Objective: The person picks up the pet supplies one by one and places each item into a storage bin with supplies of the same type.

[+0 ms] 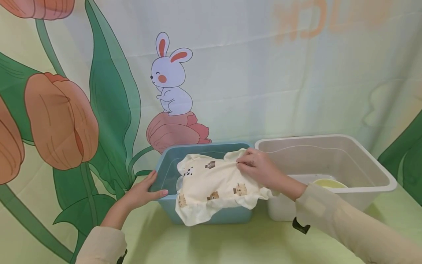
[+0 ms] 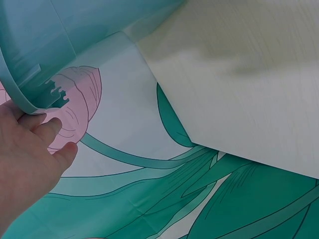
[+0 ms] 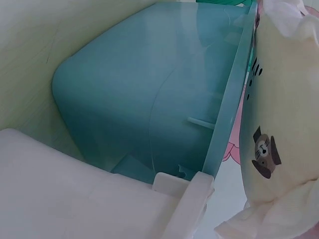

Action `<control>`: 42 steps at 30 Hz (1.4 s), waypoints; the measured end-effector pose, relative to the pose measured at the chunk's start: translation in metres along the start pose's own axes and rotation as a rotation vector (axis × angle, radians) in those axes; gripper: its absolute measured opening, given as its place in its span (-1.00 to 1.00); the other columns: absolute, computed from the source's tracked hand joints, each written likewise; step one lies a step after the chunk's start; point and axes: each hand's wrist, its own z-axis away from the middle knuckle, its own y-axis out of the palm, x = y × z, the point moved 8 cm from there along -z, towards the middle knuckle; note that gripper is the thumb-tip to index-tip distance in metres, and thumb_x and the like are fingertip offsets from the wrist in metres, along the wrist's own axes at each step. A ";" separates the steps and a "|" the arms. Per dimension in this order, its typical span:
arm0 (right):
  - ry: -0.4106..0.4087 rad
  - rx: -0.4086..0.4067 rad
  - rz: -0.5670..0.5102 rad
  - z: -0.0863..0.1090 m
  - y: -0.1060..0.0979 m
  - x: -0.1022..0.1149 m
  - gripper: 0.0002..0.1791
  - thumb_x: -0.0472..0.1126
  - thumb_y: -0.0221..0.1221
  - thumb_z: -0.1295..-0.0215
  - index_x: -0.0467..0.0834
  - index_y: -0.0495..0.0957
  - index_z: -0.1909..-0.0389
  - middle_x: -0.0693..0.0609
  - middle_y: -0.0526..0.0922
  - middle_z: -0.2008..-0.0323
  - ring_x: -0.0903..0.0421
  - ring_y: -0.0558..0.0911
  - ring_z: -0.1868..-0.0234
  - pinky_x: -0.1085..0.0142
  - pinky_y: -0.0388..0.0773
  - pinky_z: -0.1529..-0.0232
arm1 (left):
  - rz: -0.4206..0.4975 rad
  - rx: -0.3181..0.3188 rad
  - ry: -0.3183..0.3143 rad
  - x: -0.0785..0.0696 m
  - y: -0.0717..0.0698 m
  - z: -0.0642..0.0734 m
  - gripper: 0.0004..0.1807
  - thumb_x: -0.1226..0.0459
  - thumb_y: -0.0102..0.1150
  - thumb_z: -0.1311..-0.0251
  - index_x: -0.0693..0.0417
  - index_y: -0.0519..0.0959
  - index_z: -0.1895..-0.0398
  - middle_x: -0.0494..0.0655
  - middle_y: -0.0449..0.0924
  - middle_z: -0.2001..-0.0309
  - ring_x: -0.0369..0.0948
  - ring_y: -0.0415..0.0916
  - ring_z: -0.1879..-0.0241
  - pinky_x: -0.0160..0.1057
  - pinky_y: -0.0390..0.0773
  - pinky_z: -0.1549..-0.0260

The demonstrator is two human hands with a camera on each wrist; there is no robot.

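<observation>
A ruffle-edged cream cloth [image 1: 214, 183] printed with small animal faces lies spread over the blue bin [image 1: 217, 216], its near edge hanging outside the front wall. My right hand [image 1: 258, 167] pinches the cloth's upper right part between thumb and fingers. At the bin's left corner, my left hand [image 1: 145, 189] grips the rim, thumb on the front edge and fingers at the side; the left wrist view shows this hand [image 2: 30, 154] against the rim. In the right wrist view, the cloth [image 3: 284, 124] hangs beside the bin's rim [image 3: 232, 99]. Most of the bin's inside is covered.
A white bin [image 1: 366, 185] stands to the right, close against the blue one, with a yellow round item [image 1: 329, 183] inside. Both sit on a pale green table [image 1: 230, 245]. Behind hangs a curtain [image 1: 247, 84] printed with tulips and a rabbit.
</observation>
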 end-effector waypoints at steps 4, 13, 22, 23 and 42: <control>0.005 -0.001 -0.011 -0.003 0.002 -0.003 -0.83 -0.27 0.12 -0.15 -0.19 0.67 0.32 0.02 0.55 0.41 0.17 0.45 0.37 0.43 0.39 0.41 | -0.002 -0.001 -0.004 0.000 0.000 0.001 0.04 -0.16 0.05 -0.03 0.29 -0.18 -0.35 0.26 -0.31 -0.37 0.24 -0.23 -0.31 0.24 0.00 -0.15; 0.052 -0.006 -0.032 -0.009 0.006 -0.008 -0.82 -0.24 0.13 -0.16 -0.18 0.67 0.31 0.02 0.55 0.40 0.16 0.46 0.37 0.43 0.40 0.42 | 0.014 -0.014 0.007 0.001 0.000 0.002 0.07 -0.21 0.05 0.01 0.29 -0.17 -0.35 0.25 -0.29 -0.37 0.25 -0.22 -0.30 0.27 -0.02 -0.14; 0.055 -0.037 -0.075 -0.014 0.011 -0.014 -0.83 -0.27 0.13 -0.14 -0.21 0.67 0.31 0.00 0.53 0.44 0.17 0.45 0.42 0.45 0.40 0.46 | 0.012 -0.001 -0.002 0.001 0.000 0.001 0.07 -0.20 0.05 0.00 0.28 -0.18 -0.35 0.24 -0.32 -0.37 0.24 -0.25 -0.31 0.26 -0.02 -0.15; 0.057 -0.042 -0.074 -0.014 0.011 -0.015 -0.83 -0.27 0.13 -0.14 -0.21 0.67 0.32 0.00 0.53 0.44 0.18 0.45 0.43 0.45 0.40 0.47 | 0.010 0.002 -0.007 0.001 0.000 0.000 0.06 -0.19 0.05 -0.01 0.27 -0.19 -0.35 0.24 -0.32 -0.38 0.23 -0.25 -0.32 0.25 -0.02 -0.15; 0.111 -0.043 -0.061 -0.026 0.018 -0.024 -0.80 -0.23 0.12 -0.16 -0.20 0.66 0.28 -0.02 0.51 0.47 0.17 0.41 0.48 0.42 0.37 0.50 | 0.004 0.006 -0.018 0.001 0.000 0.000 0.06 -0.19 0.04 -0.02 0.27 -0.20 -0.35 0.24 -0.32 -0.37 0.24 -0.25 -0.32 0.25 -0.01 -0.15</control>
